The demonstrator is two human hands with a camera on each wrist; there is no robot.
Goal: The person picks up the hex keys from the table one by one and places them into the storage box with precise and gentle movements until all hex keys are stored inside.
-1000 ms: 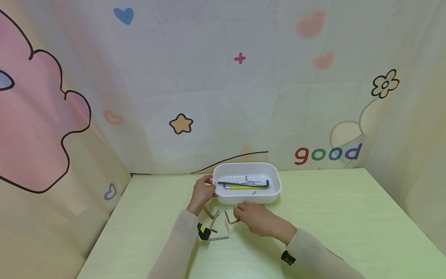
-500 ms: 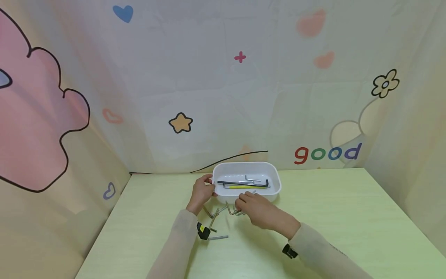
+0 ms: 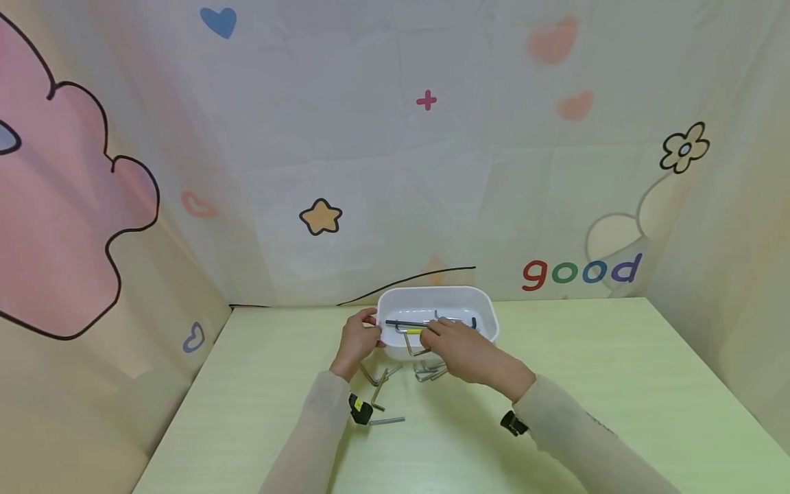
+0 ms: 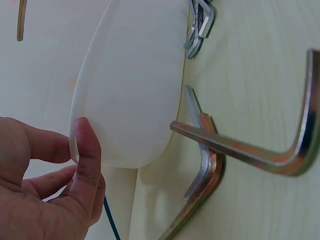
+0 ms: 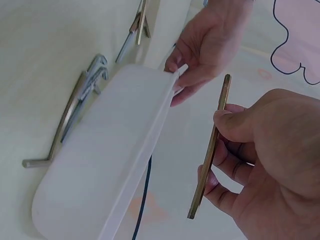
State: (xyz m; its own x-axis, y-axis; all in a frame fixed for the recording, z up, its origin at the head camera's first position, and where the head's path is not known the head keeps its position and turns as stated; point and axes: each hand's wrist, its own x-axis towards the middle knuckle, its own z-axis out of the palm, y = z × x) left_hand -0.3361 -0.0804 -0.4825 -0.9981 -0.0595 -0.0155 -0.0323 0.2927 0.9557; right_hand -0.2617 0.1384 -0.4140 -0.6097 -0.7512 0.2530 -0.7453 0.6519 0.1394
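My left hand pinches the left rim of a white plastic tub, thumb on one side of the wall and fingers on the other. My right hand holds a bronze-coloured hex key between thumb and fingers, over the tub's near edge. In the head view the key's bent arm shows left of the fingers. Inside the tub lie a black hex key, a yellow-handled one and small silver ones, partly hidden by my right hand.
Several loose hex keys lie on the pale green table before the tub: a silver cluster, a bronze key and a silver one nearer me. A printed curtain stands right behind the tub.
My right hand has risen from the table in front of the tub and carried the bronze hex key forward over its near rim. The left hand stays on the tub.
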